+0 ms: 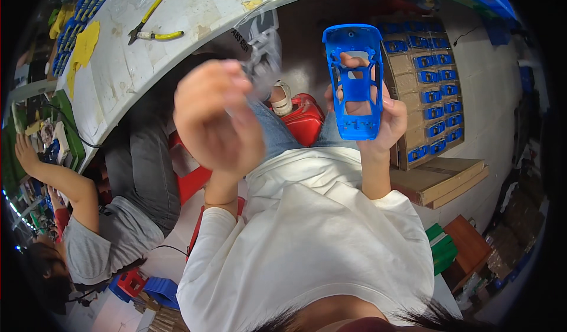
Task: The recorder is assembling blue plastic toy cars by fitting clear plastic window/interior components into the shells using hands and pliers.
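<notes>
My right hand (391, 116) grips a blue plastic toy car body shell (355, 84), held upright with its window openings facing me; fingers show through the openings. My left hand (215, 116) is raised to its left, fingers curled and smeared by motion. At its fingertips is a clear, greyish plastic piece (264, 51) with cut-outs, also blurred; it appears pinched there, though the contact is not sharp. The two hands are apart, above my lap.
A white worktable (195, 25) curves across the upper left, bearing yellow-handled pliers (152, 22) and blue parts (80, 22). Several blue car shells sit on a cardboard rack (413, 87) at right, above flat cartons (440, 181). A co-worker (112, 237) sits at left. A red stool (304, 119) stands ahead.
</notes>
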{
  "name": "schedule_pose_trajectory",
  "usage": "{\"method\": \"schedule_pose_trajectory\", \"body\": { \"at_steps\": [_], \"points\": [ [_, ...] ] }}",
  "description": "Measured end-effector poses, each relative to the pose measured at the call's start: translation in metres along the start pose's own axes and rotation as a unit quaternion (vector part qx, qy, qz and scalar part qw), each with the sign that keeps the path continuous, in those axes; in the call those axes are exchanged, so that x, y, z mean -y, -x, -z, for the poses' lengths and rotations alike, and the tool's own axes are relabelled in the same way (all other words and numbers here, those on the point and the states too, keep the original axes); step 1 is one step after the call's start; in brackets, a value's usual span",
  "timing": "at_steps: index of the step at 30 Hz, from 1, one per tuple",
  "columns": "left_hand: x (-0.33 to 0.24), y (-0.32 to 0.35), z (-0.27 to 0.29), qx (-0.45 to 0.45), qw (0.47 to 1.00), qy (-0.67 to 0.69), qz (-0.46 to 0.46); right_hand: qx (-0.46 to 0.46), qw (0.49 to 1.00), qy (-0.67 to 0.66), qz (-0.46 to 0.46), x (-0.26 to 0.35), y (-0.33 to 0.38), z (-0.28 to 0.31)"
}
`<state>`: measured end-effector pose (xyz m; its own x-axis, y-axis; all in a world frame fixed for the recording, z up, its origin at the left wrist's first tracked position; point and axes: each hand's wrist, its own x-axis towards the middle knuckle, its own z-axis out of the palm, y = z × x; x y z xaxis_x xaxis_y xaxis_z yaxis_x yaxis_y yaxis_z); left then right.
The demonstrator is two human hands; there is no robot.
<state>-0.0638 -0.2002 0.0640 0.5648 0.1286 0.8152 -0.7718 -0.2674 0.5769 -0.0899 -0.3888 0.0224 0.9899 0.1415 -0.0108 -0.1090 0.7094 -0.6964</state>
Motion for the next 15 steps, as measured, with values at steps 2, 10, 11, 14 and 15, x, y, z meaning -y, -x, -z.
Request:
{"method": "schedule_pose_trajectory", "body": {
  "at_steps": [2,10,11,14,15],
  "points": [
    [-0.011,0.002,0.004,0.129,0.987,0.0,-0.098,-0.013,1.0,0.028,0.002,0.0,0.0,0.0],
    [-0.016,0.05,-0.028,0.231,0.961,0.006,-0.151,-0.043,0.998,0.05,0.009,0.002,-0.003,-0.004],
    [-0.015,0.052,-0.028,0.263,0.954,-0.023,-0.142,-0.062,0.996,0.057,0.032,0.001,-0.003,-0.009],
    [-0.011,0.053,-0.032,0.254,0.956,-0.024,-0.142,-0.078,0.99,0.103,0.052,0.003,-0.002,-0.011],
    [-0.01,0.052,-0.032,0.254,0.956,-0.02,-0.147,-0.078,0.99,0.103,0.052,0.004,-0.002,-0.01]
  ]
}}
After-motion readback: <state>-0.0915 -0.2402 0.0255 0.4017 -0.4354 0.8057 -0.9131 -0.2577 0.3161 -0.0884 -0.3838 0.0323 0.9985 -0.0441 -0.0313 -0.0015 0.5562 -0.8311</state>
